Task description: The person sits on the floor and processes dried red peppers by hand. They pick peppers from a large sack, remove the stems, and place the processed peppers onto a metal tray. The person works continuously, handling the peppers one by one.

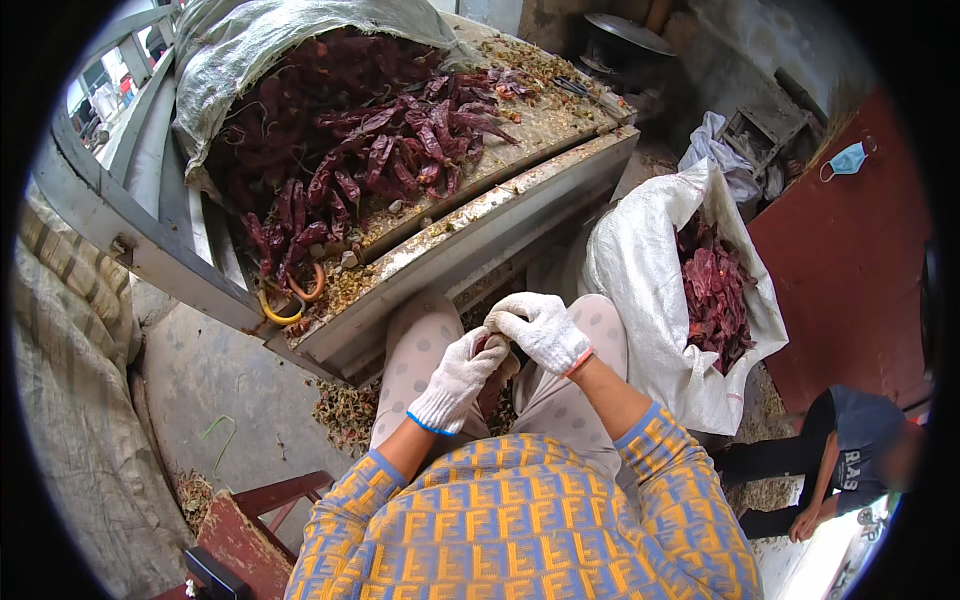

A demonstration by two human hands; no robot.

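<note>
Both my hands wear white knitted gloves and meet above my lap. A dark red dried chili pepper (481, 344) shows between the thumb and fingers of my left hand (457, 379), the glove with a blue cuff. My right hand (541, 328), in a glove with a pinkish-red cuff, pinches at the chili's upper end; its fingertips hide the exact grip. Ahead, a heap of dried red chilies (390, 142) spills from a woven plastic sack (247, 56) onto a worn tabletop (469, 184). To my right an open white woven sack (637, 262) holds dark red chilies (716, 292).
Yellow and orange loop handles (281, 318) stick out at the table's near-left corner. Dark-handled scissors (571, 86) lie farther back among chili scraps. A metal rail (161, 251) borders the left side. A blue face mask (848, 159) lies on a red board (832, 247). A person (855, 442) bends at lower right.
</note>
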